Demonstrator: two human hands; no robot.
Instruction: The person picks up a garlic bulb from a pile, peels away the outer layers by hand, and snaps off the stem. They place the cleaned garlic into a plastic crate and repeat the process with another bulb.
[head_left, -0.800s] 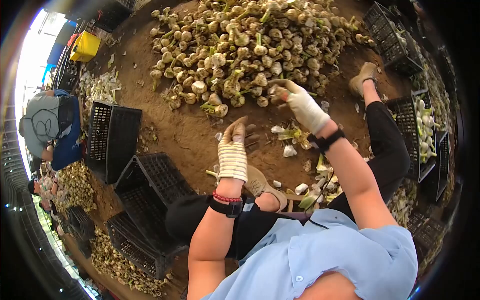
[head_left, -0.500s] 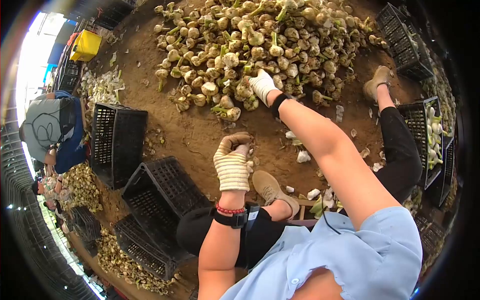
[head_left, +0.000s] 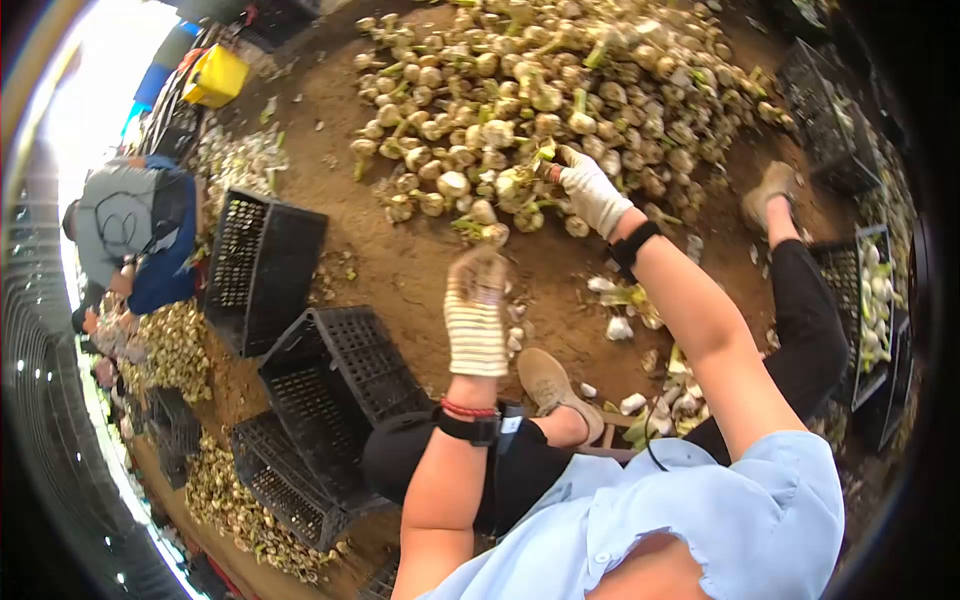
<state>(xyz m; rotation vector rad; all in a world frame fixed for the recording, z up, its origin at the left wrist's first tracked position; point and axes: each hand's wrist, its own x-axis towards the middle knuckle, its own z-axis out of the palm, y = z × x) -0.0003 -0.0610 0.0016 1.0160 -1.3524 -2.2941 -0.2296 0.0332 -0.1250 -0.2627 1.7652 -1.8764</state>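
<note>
My right hand [head_left: 592, 195], in a pale glove with a black band at the wrist, is at the near edge of a large heap of garlic [head_left: 610, 110]. Its fingers are closed at the green stalk of a soil-marked garlic bulb [head_left: 516, 186]. My left hand [head_left: 476, 305], in a striped glove with dirt-browned fingers, is raised over the bare soil in front of my shoe. Its fingers are curled in and smeared by motion; I cannot tell what is inside them. Just beyond its fingertips lies another garlic bulb [head_left: 494, 235] on the ground.
Black plastic crates [head_left: 345, 385] stand and lean at my left. A crate of trimmed white garlic [head_left: 875, 300] is at my right. Trimmed bulbs [head_left: 620, 327] lie by my shoe [head_left: 548, 385]. A person [head_left: 135, 230] sits at far left near a yellow container [head_left: 215, 77].
My right hand has drawn back a little from the heap, with a green stalk now showing at its fingers. My left hand has straightened forward slightly, and the view has shifted left.
</note>
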